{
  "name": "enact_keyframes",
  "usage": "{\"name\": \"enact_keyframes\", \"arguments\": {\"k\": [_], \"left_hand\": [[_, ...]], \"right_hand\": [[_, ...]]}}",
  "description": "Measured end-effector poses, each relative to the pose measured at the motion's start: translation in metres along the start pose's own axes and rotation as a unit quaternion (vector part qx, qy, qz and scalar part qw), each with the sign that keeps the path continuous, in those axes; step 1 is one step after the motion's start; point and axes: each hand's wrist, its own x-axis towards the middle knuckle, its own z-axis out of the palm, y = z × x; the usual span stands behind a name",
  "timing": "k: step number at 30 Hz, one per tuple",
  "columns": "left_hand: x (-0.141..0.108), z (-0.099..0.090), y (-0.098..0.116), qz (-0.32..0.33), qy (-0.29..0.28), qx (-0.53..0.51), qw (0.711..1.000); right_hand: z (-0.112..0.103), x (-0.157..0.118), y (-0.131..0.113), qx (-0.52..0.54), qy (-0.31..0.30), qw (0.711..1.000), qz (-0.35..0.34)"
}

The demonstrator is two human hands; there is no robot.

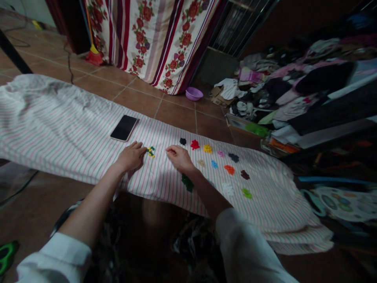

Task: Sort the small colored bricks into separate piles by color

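Green-and-yellow pieces (151,152) lie bunched on striped cloth (159,175), between 2 hands. Left hand (131,156) lies flat, fingers extended, fingertips at the pieces' edge. Right hand (178,157) curled, fingertips together, apart from pieces; can't tell if pinching anything. Beyond: red pile (194,144), phone (125,128). Farther: purple bowl (194,94) on floor, floral curtain (160,35).

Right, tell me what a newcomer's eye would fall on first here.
Probably the bright little piles, red, yellow and orange among them, on the right part of the striped cloth. Then perhaps the small green-and-yellow cluster between the left hand and the right hand. Beyond the cloth, the boldly flowered curtain hangs at the top of the picture.
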Motion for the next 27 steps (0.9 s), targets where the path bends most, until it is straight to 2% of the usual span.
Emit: {"name": "enact_keyframes", "arguments": {"k": [4, 9, 15, 22, 27], "left_hand": [[0.0, 0.001, -0.002, 0.009, -0.002, -0.01, 1.0], [-0.002, 0.003, -0.005, 0.016, 0.0, -0.029, 0.999], [-0.001, 0.0, -0.006, 0.036, -0.014, -0.037, 0.999], [0.002, -0.001, -0.005, 0.049, 0.009, -0.04, 0.998], [0.002, -0.004, -0.001, 0.018, 0.003, -0.027, 0.999]], "right_hand": [[0.029, -0.001, -0.021, -0.006, -0.04, 0.999, 0.013], [0.05, -0.001, -0.029, -0.036, -0.028, 0.998, 0.031], [0.061, -0.005, -0.026, -0.019, -0.007, 1.0, 0.004], [0.071, -0.016, -0.021, 0.039, 0.088, 0.995, 0.024], [0.071, -0.018, -0.026, 0.029, 0.097, 0.994, 0.042]]}}
